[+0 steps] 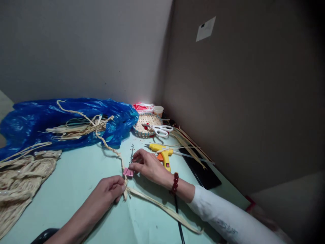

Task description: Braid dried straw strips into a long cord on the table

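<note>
My left hand is closed, pinching pale straw strips that trail right across the pale green table. My right hand pinches a pink binder clip that sits on a twisted straw braid. The braid runs up to the left toward a bundle of straw lying on a blue plastic bag. A dark red bead bracelet circles my right wrist.
A yellow glue gun lies just behind my right hand. White scissors rest on a small woven basket, with a paper cup behind. A dark tablet and loose straw lie along the right wall. Woven straw mat at left.
</note>
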The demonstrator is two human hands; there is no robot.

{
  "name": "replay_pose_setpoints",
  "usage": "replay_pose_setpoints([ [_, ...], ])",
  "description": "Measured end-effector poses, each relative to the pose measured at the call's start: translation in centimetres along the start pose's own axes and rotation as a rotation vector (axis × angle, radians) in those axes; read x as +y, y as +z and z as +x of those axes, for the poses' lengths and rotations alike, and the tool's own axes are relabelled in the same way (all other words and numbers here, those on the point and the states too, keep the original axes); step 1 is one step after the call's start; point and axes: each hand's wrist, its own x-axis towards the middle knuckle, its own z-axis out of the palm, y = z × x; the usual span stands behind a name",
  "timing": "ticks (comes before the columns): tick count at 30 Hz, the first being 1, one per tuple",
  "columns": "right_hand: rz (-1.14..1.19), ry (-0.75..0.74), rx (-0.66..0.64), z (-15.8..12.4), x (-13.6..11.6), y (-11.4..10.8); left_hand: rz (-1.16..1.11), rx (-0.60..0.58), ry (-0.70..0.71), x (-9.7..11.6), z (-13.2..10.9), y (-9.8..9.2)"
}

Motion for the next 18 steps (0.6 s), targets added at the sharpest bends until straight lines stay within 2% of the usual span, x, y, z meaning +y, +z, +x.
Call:
replay_pose_setpoints([
  [5, 0.137, 0.085, -0.048, 0.2, 0.4, 0.1, 0.094, 0.023, 0.061, -0.4, 0.3, -0.1],
  [11, 0.199, 0.088, -0.144, 1.7, -0.1, -1.1, 0.323, 0.159, 0.144, 0.6, 0.8, -0.8],
  [18, 0.178, 0.121, -0.237, 2.2, -0.5, -1.6, 0.379, 0.092, 0.128, 0.7, 0.4, -0.4],
])
